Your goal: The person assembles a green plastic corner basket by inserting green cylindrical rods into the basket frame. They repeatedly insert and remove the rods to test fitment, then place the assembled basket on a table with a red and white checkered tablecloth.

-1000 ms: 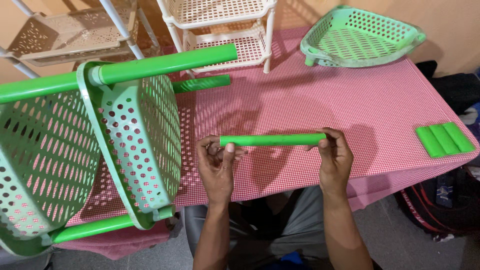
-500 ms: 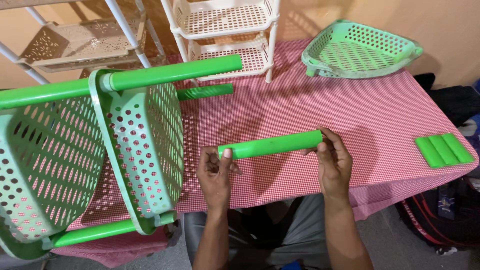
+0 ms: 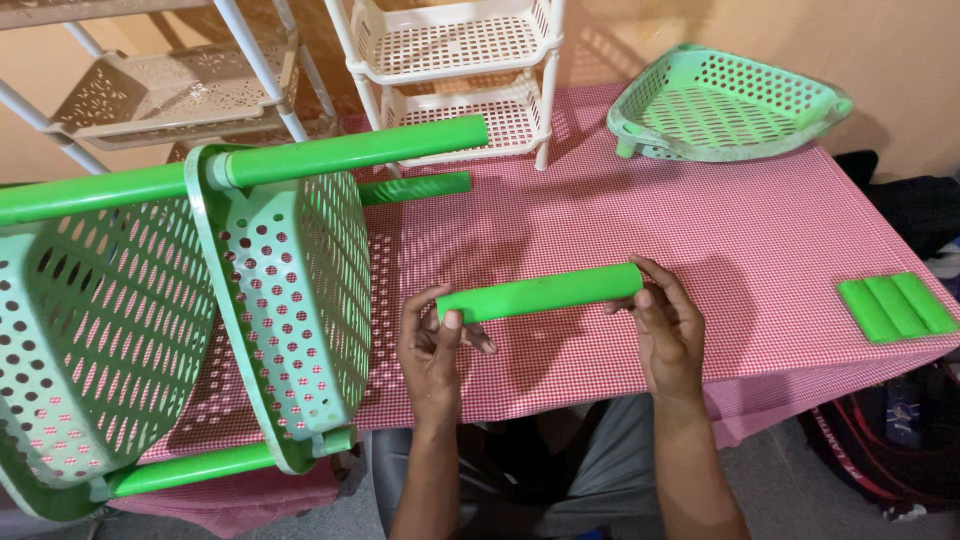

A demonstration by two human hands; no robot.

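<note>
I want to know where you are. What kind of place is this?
Probably a room at home used for putting plastic racks together: a table with a pink checked cloth, a half-built green rack, white racks by a plain wall.

Tan wall (image 3: 900, 40), pink checked table (image 3: 760, 230)
</note>
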